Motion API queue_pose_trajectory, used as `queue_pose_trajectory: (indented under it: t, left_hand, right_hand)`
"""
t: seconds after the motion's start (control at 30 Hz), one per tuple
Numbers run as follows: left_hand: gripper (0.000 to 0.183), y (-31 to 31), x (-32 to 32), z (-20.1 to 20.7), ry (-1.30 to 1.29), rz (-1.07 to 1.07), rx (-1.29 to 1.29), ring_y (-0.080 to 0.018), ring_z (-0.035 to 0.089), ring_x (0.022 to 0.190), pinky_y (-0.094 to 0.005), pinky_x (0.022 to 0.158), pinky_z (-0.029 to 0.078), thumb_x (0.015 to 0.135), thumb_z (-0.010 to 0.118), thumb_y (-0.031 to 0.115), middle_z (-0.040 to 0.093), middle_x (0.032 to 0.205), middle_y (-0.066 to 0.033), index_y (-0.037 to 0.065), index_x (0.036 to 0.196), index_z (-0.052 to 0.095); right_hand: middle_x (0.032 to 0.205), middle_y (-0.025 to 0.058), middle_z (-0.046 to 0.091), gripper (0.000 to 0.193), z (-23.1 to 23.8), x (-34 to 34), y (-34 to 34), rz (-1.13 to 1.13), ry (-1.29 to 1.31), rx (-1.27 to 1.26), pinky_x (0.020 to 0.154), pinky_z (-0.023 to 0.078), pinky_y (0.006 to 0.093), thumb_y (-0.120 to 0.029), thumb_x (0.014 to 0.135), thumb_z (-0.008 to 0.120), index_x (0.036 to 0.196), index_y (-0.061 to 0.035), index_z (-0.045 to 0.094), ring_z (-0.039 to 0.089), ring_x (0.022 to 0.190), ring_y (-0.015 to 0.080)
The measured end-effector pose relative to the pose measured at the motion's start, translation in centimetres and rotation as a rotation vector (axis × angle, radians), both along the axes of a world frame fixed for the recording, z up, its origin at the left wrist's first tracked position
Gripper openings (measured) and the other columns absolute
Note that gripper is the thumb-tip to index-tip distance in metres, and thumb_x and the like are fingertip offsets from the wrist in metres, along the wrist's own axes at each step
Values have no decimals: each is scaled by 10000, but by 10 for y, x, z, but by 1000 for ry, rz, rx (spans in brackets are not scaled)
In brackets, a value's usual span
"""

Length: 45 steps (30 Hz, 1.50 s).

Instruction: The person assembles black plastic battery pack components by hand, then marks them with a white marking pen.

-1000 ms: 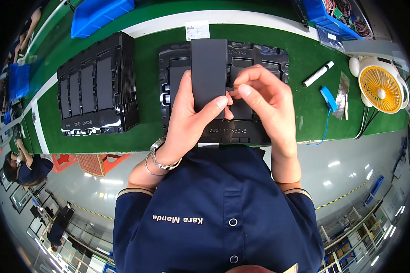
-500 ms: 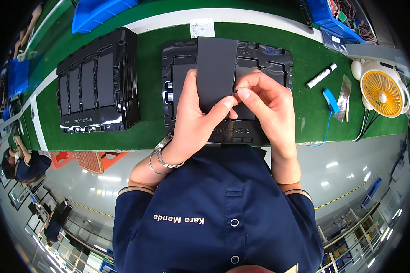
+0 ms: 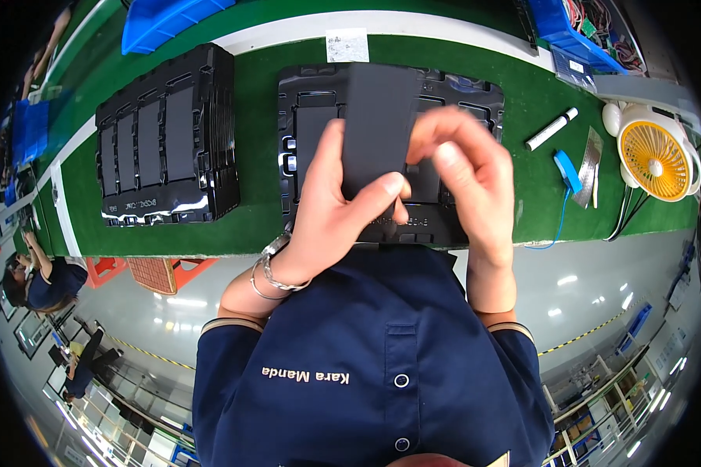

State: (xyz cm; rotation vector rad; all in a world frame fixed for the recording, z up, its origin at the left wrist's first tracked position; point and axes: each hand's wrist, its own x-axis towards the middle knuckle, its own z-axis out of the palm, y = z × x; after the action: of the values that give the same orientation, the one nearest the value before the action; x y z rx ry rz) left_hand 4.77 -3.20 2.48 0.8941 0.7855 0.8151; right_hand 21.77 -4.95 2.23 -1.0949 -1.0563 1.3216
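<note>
My left hand (image 3: 335,202) is closed round the lower part of a flat dark-grey rectangular block (image 3: 378,117), its thumb pressed on the front near the bottom edge. The block stands over a black moulded plastic tray (image 3: 311,89) on the table. Beside the block's right edge is my right hand (image 3: 471,167), its thumb and index finger apart and the fingers slightly smeared by motion. Nothing shows between them; whether a fingertip touches the block's edge I cannot tell.
To the left rises a stack of black trays (image 3: 160,140) with dark flat pieces in the top one. On the right lie a white marker (image 3: 551,129), a blue strap with a cord (image 3: 566,173) and a yellow-and-white fan (image 3: 653,159). Blue bins (image 3: 175,23) stand at the back.
My right thumb and index finger have parted, and that hand has shifted slightly right, away from the block's edge. The block has tilted and moved slightly right in my left hand.
</note>
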Motion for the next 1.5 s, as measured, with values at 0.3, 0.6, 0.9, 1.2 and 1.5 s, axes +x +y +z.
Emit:
queue_pose_trajectory:
  t: [0.3,0.6,0.9,1.2,1.5]
  left_hand:
    - [324,0,-1,-15,-756,-590,-937,-40,365,387,-223,422,257,1040,357,404,338,505,95,94,1007,447]
    - [249,-7,3,-12,-345,-374,-550,-81,435,490,-232,491,338,1038,414,250,454,616,46,29,1075,521]
    - [369,1,-47,-31,1050,71,950,-378,464,1224,-460,1039,357,907,608,183,530,1232,-191,5,1224,546]
    - [449,-12,-76,-51,1275,82,768,-358,387,1364,-436,1131,290,975,536,209,474,1435,-158,-43,1345,497]
    - [551,-19,-66,-31,689,287,439,-231,488,1288,-342,1074,367,939,555,52,491,1420,-168,-3,1461,385]
  right_hand:
    - [951,41,569,178,-9,14,9,-142,-288,73,667,425,240,-134,899,678,834,23,625,504,767,79]
    - [833,28,549,215,5,20,6,-125,-483,103,625,382,233,-193,931,634,1040,-19,697,473,717,84]
    - [825,21,647,177,5,63,1,-328,-578,40,738,459,233,-60,948,566,1104,-12,634,584,799,90]
    - [971,88,644,129,-36,88,-8,-261,-885,226,767,481,290,-39,926,569,986,-27,683,613,848,194]
    - [995,82,632,134,-45,83,-13,-342,-816,62,736,486,290,-42,912,574,993,-10,676,607,825,178]
